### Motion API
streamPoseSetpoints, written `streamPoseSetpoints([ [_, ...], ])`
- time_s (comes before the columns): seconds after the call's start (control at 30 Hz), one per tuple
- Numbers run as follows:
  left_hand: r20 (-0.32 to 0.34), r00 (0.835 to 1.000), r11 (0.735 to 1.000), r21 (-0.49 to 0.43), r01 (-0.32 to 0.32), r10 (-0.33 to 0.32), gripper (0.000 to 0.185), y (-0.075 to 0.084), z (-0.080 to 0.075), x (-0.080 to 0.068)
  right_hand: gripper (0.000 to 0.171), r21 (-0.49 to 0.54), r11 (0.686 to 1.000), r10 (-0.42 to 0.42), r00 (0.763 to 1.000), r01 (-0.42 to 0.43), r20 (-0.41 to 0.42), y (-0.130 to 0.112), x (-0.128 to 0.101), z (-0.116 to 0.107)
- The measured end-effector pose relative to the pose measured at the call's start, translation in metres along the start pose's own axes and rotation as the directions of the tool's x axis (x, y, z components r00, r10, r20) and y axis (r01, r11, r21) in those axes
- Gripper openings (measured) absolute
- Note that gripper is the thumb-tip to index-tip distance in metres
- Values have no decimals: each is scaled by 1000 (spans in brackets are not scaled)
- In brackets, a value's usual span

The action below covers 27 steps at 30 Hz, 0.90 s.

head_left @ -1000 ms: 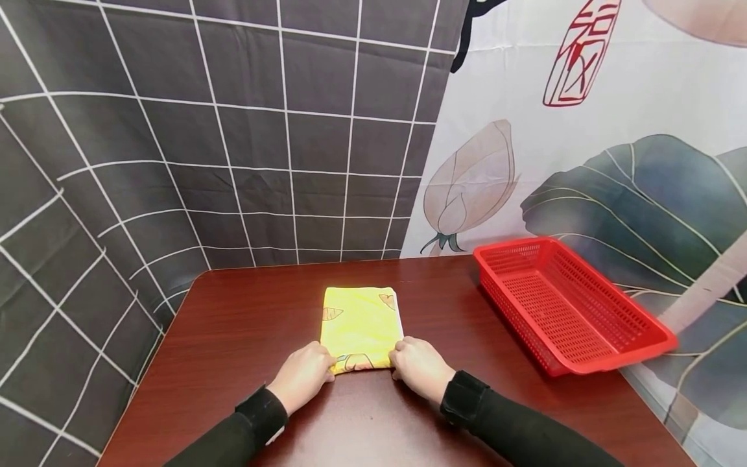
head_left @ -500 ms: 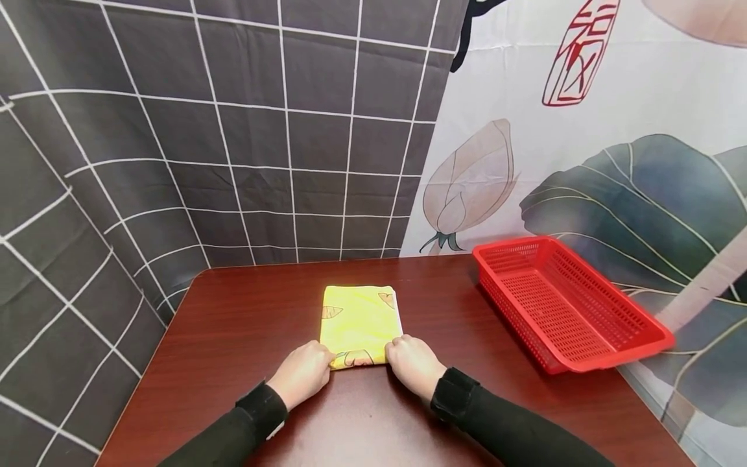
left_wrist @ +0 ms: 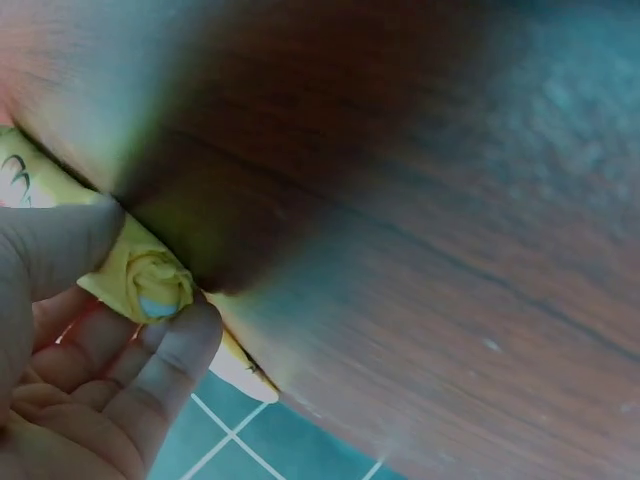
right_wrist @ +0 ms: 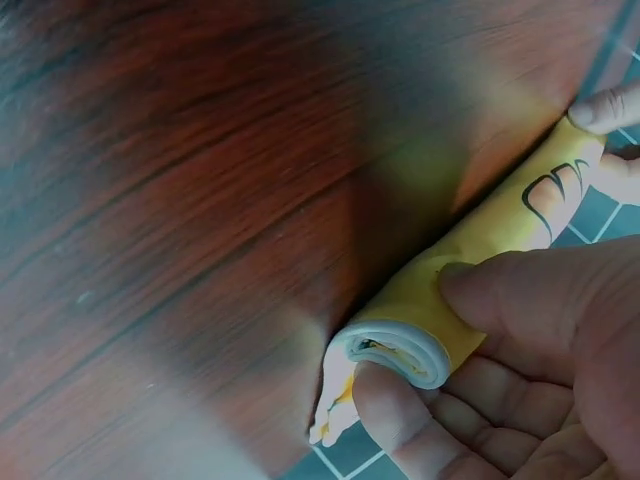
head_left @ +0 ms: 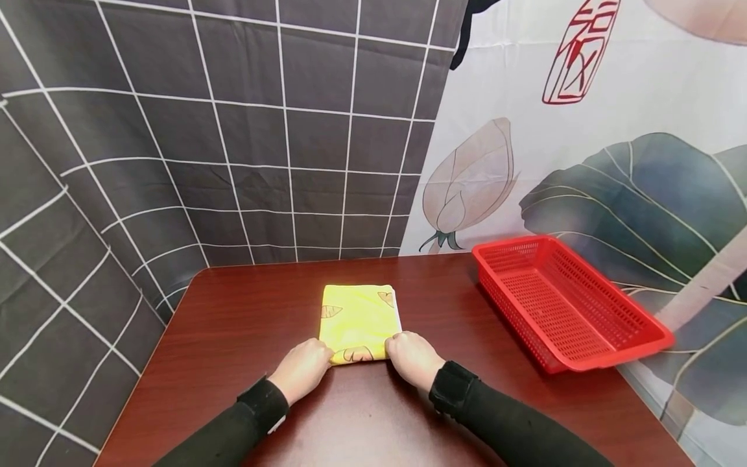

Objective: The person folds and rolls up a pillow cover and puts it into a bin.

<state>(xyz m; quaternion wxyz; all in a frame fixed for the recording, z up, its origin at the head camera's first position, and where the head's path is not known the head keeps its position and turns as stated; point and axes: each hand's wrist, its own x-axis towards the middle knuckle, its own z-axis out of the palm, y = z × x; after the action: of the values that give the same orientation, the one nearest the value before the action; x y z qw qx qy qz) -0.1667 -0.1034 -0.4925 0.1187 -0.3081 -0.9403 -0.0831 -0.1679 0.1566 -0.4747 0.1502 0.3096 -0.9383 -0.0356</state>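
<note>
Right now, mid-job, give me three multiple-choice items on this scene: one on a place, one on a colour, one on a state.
1. Where does the red perforated plastic basket sit on the dark brown wooden table?
A. At the left edge
B. At the right side, apart from the cloth
C. On top of the cloth

2. What colour is the folded printed cloth?
A. Yellow
B. Blue
C. White

3. What state is the cloth's near end in?
A. Flat and untouched
B. Hanging off the table
C. Rolled up, held by both hands

Answers:
1. B: the head view shows the basket to the right of the cloth, with bare wood between them.
2. A: it is yellow in every view.
3. C: the left hand and right hand grip the roll; the right wrist view shows its coiled end.
</note>
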Motion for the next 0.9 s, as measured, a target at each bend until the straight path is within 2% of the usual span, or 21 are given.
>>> streamPoseSetpoints([
  [0.13, -11, 999, 997, 68, -35, 36, 21, -1, 1, 1, 17, 8, 1000, 20, 1000, -20, 23, -1, 1, 0],
  [0.23, -6, 1000, 997, 77, -28, 28, 20, -6, 3, 7, 16, -2, 1000, 31, 999, -31, 22, -3, 0, 3],
  [0.3, 19, 1000, 999, 43, -3, 2, 21, -11, 3, 13, 16, -11, 999, 40, 999, -40, 18, -5, 0, 4],
  [0.4, 99, 994, 996, -57, 61, -55, 27, -24, 7, 26, 15, -20, 997, 72, 997, -72, 19, -7, -1, 7],
  [0.47, 183, 978, 984, -125, 127, -103, 32, -37, 16, 37, 14, -27, 995, 93, 995, -92, 25, -8, 0, 9],
  [0.53, 267, 955, 974, -145, 175, -131, 34, -50, 29, 48, 14, -31, 994, 105, 994, -105, 28, -8, 1, 10],
  [0.6, 361, 919, 969, -124, 216, -159, 34, -60, 38, 59, 14, -35, 994, 107, 994, -106, 33, -9, 2, 12],
  [0.67, 427, 889, 970, -92, 224, -165, 31, -65, 42, 69, 14, -36, 994, 104, 994, -103, 37, -10, 3, 14],
  [0.73, 471, 864, 973, -48, 226, -178, 28, -65, 42, 78, 14, -39, 994, 105, 994, -103, 40, -10, 3, 15],
  [0.8, 494, 846, 971, -13, 238, -200, 24, -62, 38, 84, 14, -45, 993, 108, 994, -106, 34, -11, 4, 15],
  [0.9, 491, 836, 963, 26, 267, -245, 21, -54, 28, 90, 14, -50, 993, 113, 993, -111, 26, -11, 5, 13],
])
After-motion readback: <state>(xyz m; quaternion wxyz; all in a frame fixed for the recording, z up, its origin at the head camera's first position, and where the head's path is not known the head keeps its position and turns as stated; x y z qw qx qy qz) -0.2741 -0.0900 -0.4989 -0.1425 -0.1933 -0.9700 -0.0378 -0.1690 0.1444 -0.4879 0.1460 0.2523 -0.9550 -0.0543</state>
